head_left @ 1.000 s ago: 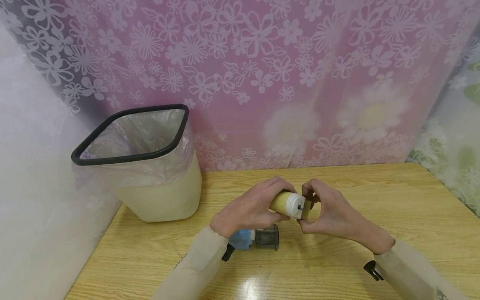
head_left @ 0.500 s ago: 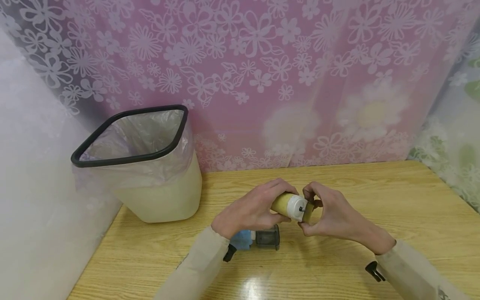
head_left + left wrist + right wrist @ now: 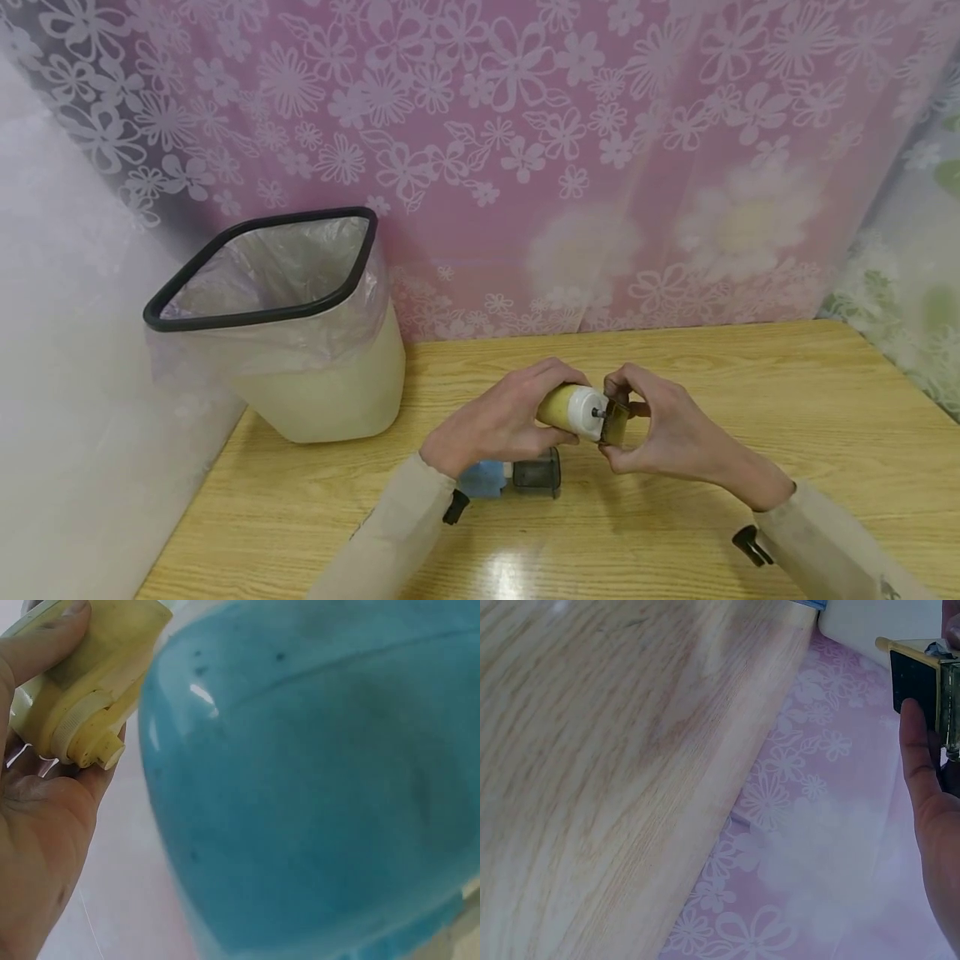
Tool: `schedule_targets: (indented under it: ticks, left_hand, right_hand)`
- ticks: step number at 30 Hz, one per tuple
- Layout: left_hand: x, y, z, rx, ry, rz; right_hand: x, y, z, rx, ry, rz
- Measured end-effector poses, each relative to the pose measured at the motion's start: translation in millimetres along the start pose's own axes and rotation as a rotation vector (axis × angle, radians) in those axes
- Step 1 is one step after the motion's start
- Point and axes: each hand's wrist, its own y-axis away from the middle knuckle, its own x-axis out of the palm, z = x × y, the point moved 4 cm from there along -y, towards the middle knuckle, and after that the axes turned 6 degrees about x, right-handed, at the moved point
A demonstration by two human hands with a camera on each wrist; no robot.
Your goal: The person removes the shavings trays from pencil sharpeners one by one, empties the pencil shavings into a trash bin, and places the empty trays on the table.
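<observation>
In the head view my left hand (image 3: 502, 417) grips a yellow cylindrical device (image 3: 557, 408). Its white round end (image 3: 582, 410) faces right, with a dark pin sticking out. Thumb and fingers of my right hand (image 3: 671, 425) pinch a small box-like yellow part (image 3: 616, 423), held right at that white end. The right wrist view shows the yellow part (image 3: 932, 656) with a black side panel, a fingertip on the panel. A ribbed collar and stubby nozzle show on the yellow body (image 3: 82, 727) in the left wrist view.
Below my left wrist, a blue object (image 3: 482, 479) with a dark see-through box (image 3: 536, 473) lies on the wooden table (image 3: 600, 550). A blue surface (image 3: 315, 780) fills much of the left wrist view. A lined bin (image 3: 330, 404) stands at the left, before the floral curtain (image 3: 480, 242).
The small yellow part has turned slightly at the white end, showing more of its dark inner side. Both hands have kept nearly the same place and grip.
</observation>
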Motion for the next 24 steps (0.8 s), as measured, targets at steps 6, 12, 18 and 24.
schedule_targets:
  ticks: [6,12,18,24]
  left_hand:
    - [-2.4,0.5,0.9,-0.021,-0.023,0.0]
    - [-5.4,0.9,2.4,-0.063,-0.039,-0.005]
    - [-3.8,-0.3,2.9,-0.095,-0.052,0.009]
    - [-3.0,-4.2,-0.8,-0.102,-0.1,0.04]
  right_hand:
    - [-1,2.8,0,-0.044,-0.047,-0.038]
    - [-2,6.7,3,-0.07,-0.071,-0.093]
    - [-2,9.8,1,0.006,-0.05,-0.113]
    - [-2,13.7,-2,0.079,-0.036,-0.117]
